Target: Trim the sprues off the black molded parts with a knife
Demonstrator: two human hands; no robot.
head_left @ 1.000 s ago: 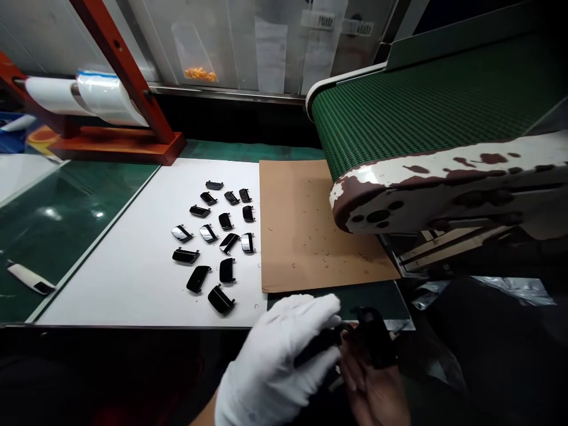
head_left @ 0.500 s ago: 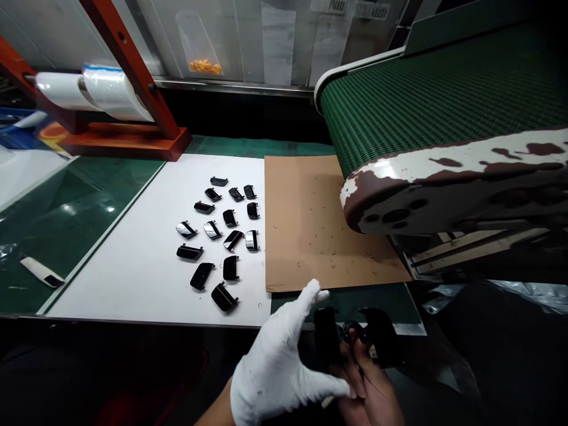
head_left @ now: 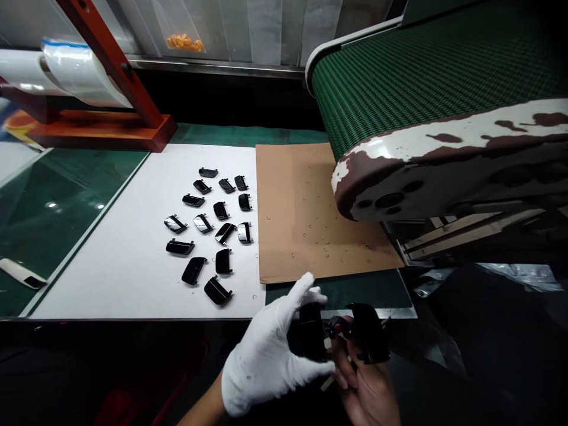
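My left hand (head_left: 270,355), in a white glove, curls its thumb and fingers round one glossy black plastic part (head_left: 312,331) below the table's front edge. My bare right hand (head_left: 368,387) grips the neighbouring black part (head_left: 367,331); a thin black runner joins the two pieces. Several matching black parts (head_left: 208,228) lie spread on a white sheet (head_left: 124,266) on the table, up and left of my hands.
A brown cardboard sheet (head_left: 306,201) lies right of the white sheet. A green conveyor belt (head_left: 426,77) with a chipped white frame overhangs it. An orange stand (head_left: 106,127) with a film roll (head_left: 80,68) sits at the back left. Clear plastic bags (head_left: 510,278) lie at the right.
My gloved left hand opened away from the joined parts, then closed its fingers round the left piece. The view shifted slightly; the parts on the sheet stayed put.
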